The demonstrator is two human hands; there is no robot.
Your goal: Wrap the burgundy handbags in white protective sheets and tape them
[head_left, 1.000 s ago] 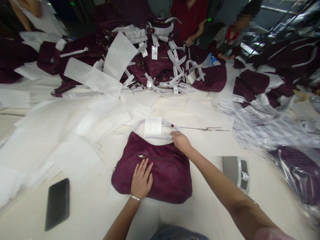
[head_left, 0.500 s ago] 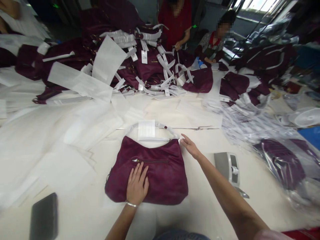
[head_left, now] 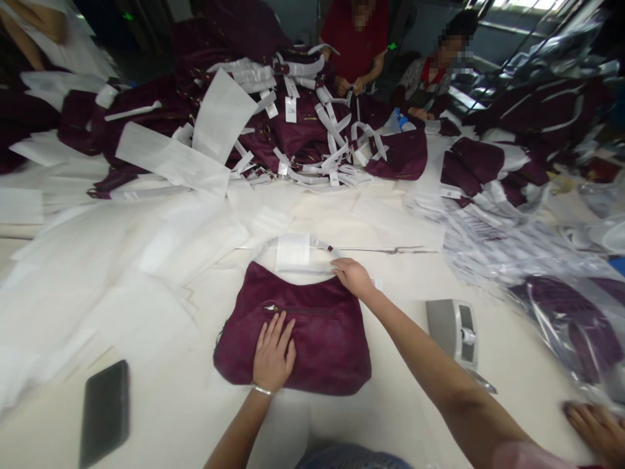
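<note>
A maroon handbag (head_left: 317, 339) lies flat on the white table in front of me, zip side up. My left hand (head_left: 274, 355) rests flat on its lower left part, fingers stretched out. My right hand (head_left: 352, 277) sits at the bag's upper right corner, fingers curled at the end of the paper-wrapped strap (head_left: 297, 253), which arcs above the bag. Whether the fingers grip the strap is hard to make out.
A black phone (head_left: 104, 412) lies at the near left. A grey tape dispenser (head_left: 454, 329) stands to the right. Loose white sheets (head_left: 161, 241) cover the left. A heap of maroon bags (head_left: 293, 130) fills the back, where other people work. Bagged purses (head_left: 571, 312) lie right. Another person's hand (head_left: 596, 430) shows at bottom right.
My right hand has moved back left from beside the bag onto its upper right corner at the strap end. Another person's hand has come into view at bottom right. My left hand stays put.
</note>
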